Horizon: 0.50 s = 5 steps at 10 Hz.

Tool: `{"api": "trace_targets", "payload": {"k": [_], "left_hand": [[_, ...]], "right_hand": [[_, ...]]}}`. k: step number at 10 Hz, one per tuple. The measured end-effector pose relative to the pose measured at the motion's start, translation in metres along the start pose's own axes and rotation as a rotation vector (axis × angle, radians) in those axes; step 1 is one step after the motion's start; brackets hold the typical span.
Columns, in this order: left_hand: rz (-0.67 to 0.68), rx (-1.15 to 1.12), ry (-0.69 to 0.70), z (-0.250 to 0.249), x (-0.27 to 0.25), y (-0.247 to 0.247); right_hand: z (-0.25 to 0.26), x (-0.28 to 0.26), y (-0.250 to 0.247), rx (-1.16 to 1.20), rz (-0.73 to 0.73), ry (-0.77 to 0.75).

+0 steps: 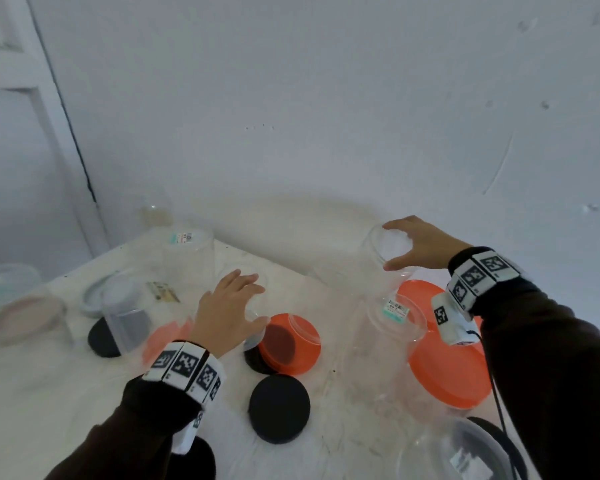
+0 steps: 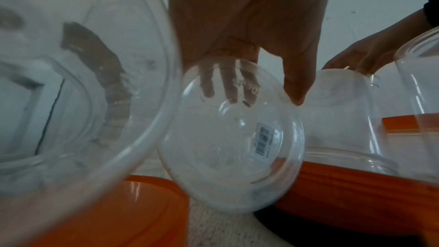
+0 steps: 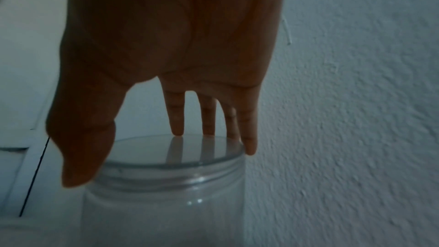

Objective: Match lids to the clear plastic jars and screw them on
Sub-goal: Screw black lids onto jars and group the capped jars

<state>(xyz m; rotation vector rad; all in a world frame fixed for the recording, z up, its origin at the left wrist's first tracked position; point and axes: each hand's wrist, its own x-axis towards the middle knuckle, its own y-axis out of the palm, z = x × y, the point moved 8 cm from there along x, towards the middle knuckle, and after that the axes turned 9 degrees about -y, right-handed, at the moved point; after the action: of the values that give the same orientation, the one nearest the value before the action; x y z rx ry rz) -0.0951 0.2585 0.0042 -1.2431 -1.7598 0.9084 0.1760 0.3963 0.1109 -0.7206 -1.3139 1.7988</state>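
While the left hand (image 1: 229, 306) clasps a small clear plastic jar (image 2: 228, 138) over the middle of the tabletop (image 1: 49, 393), beside a round orange lid (image 1: 290, 344), the right hand (image 1: 420, 244) grips the top of a larger clear plastic jar (image 3: 166, 185) near the far edge.

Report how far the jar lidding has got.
Done: no jar clearly wears a screwed-on lid. In hand: the left hand grips a small jar; the right hand grips the jar by the wall. Left: orange lids and black lids lie loose on the table.
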Motion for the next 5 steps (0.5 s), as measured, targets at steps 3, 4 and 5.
{"api": "trace_targets", "payload": {"k": [3, 4, 5], "left_hand": [[0.030, 0.010, -0.005, -0.001, -0.001, 0.000], [0.022, 0.009, 0.000, -0.002, -0.001, -0.001], [0.020, 0.024, 0.006, -0.001, -0.001, -0.001]], "right_hand": [[-0.004, 0.009, 0.032, -0.071, 0.184, 0.016], [-0.006, 0.008, 0.043, -0.096, 0.246, 0.035], [-0.006, 0.008, 0.046, -0.101, 0.252, 0.033]]}}
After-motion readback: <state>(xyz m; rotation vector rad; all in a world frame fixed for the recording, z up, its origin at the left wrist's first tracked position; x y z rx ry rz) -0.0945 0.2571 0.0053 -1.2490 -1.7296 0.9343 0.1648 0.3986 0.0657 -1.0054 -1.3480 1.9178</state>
